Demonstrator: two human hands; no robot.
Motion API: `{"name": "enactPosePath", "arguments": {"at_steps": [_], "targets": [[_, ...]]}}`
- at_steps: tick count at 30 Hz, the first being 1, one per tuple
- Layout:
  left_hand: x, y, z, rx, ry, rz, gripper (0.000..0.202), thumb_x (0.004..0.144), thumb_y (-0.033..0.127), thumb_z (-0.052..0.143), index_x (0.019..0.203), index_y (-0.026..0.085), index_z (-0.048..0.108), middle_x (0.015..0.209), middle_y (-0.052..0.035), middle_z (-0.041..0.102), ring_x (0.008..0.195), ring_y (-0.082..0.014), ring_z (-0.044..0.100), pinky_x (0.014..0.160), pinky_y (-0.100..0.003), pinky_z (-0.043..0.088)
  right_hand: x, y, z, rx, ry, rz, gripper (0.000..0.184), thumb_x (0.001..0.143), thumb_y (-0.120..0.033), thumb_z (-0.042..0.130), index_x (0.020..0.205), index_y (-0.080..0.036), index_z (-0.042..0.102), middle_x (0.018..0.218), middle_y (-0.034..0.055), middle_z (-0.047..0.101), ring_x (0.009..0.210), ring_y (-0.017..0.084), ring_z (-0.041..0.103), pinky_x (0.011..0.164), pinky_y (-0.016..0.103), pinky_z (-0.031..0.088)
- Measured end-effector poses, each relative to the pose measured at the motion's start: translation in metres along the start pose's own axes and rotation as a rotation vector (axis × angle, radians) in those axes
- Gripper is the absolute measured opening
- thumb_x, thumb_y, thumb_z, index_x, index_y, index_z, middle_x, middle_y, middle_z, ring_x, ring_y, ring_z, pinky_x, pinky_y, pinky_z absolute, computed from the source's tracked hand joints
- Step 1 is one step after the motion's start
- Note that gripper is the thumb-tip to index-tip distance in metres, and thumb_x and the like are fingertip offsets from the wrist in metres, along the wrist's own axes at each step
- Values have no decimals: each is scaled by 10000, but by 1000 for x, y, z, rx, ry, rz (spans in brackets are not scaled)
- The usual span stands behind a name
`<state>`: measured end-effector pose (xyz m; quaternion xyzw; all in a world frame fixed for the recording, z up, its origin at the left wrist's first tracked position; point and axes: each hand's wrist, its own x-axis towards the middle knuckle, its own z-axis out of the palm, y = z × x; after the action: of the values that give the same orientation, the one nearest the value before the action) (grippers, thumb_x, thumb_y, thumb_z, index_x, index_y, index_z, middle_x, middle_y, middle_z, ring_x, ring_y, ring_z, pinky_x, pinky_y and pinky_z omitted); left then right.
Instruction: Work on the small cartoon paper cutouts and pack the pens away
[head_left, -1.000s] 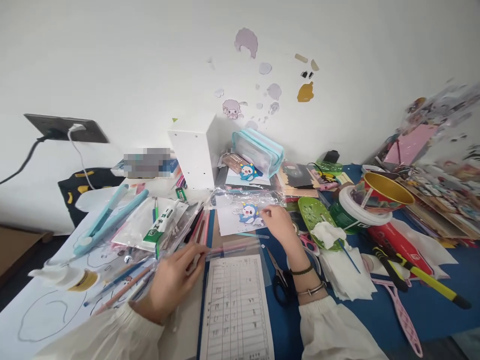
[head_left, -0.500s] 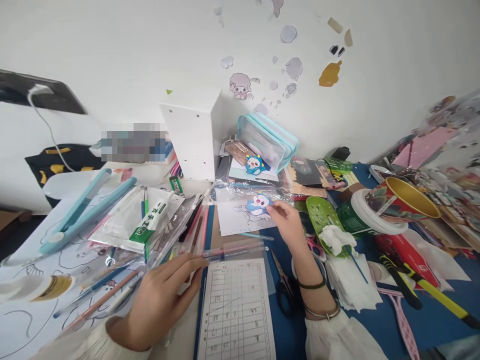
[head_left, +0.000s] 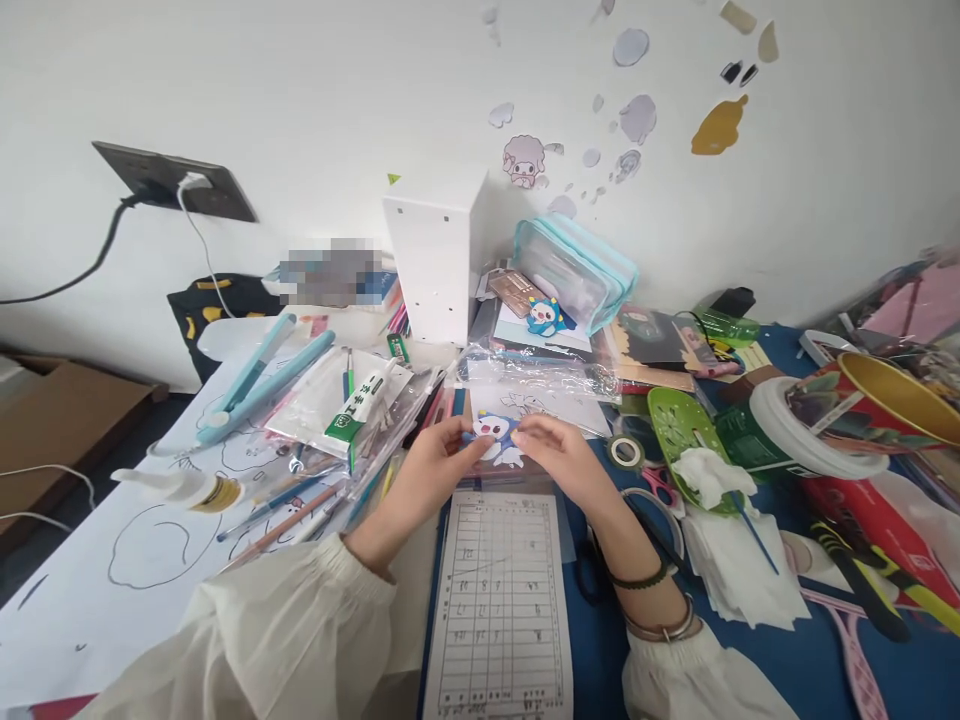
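Note:
A small blue-and-white cartoon paper cutout point(head_left: 496, 440) is held up between both hands, its printed face toward me. My left hand point(head_left: 439, 470) pinches its left edge, thumb in front. My right hand point(head_left: 559, 455) grips its right edge with the fingertips. Just behind it lies a white sheet with a line drawing point(head_left: 577, 408), partly under clear plastic film point(head_left: 540, 372). Below the hands rests a ruled form with handwritten figures point(head_left: 499, 600). A similar blue character piece point(head_left: 544, 316) lies on the stack at the back.
Left are a glue bottle point(head_left: 180, 488), a light-blue hinged tool point(head_left: 255, 385), a packet point(head_left: 364, 405) and several pens. Right are a tape roll point(head_left: 625, 452), a green tray point(head_left: 671, 415), tissues point(head_left: 742, 570), a tub point(head_left: 780, 425) and a pink razor point(head_left: 855, 650).
My right hand has lifted the cutout off the white sheet and brought it nearer. My left hand has risen from beside the form to hold its other edge. The view has swung left.

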<state>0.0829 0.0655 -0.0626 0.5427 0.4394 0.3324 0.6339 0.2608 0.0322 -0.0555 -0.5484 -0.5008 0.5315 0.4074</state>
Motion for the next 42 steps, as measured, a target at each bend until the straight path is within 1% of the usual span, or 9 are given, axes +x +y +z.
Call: {"name": "enactPosePath", "arguments": {"at_steps": [4,11,17,20,26,30,36,40,42], "targets": [[-3,-2,-3,-37,66,-28,298,714,448,692,776,171,603,756,-15,652,681,-158,608,658,-272,497,-1,2,2,16,-42,44,336,672,-303,729,979,-215,623,770,2,657,736,170,631,684,299,498],[-8,-2,-4,-145,171,-45,299,700,442,703,758,182,569,721,18,636,644,-142,605,620,-261,511,-5,2,1,17,-89,92,238,688,-283,706,906,-203,654,719,2,678,692,165,640,659,299,506],[-11,-9,3,-192,123,-10,333,672,343,752,914,174,598,870,-19,680,774,-174,644,709,-311,545,-11,-5,4,244,-39,35,165,710,-340,713,772,-197,658,652,-12,645,631,136,601,673,298,488],[-14,-6,5,-161,106,13,283,717,375,710,881,152,655,876,-39,691,802,-190,640,715,-304,528,-15,-9,12,277,41,-21,139,699,-321,717,737,-203,654,758,8,641,736,150,598,699,295,478],[-20,4,10,-74,104,26,268,778,416,627,798,166,720,735,-9,694,733,-183,625,689,-276,490,-16,-7,23,72,300,-100,114,698,-322,688,677,-212,667,1065,52,526,911,201,534,650,296,442],[-21,3,15,-174,27,9,226,748,395,653,810,188,722,808,-8,709,772,-188,636,711,-283,515,-15,-4,22,-134,334,-126,122,731,-330,654,682,-219,668,1113,64,526,972,232,516,694,334,433],[-23,4,15,-264,25,-61,262,752,416,661,809,167,718,877,-27,707,813,-190,634,680,-281,539,-21,-11,19,-469,365,-344,82,754,-284,649,686,-238,654,1182,58,535,1124,252,443,973,437,359],[-24,5,15,-314,36,-73,256,751,400,667,794,151,709,906,-33,704,832,-190,631,700,-288,545,-21,-10,21,-489,334,-364,82,756,-287,648,689,-242,661,1224,54,521,1183,261,409,989,431,346],[-22,4,16,-345,39,-64,238,746,379,673,803,150,702,920,-33,699,847,-190,631,721,-297,547,-19,-7,21,-398,365,-301,110,748,-317,654,675,-235,659,1124,59,546,1085,247,468,923,407,390]]}}
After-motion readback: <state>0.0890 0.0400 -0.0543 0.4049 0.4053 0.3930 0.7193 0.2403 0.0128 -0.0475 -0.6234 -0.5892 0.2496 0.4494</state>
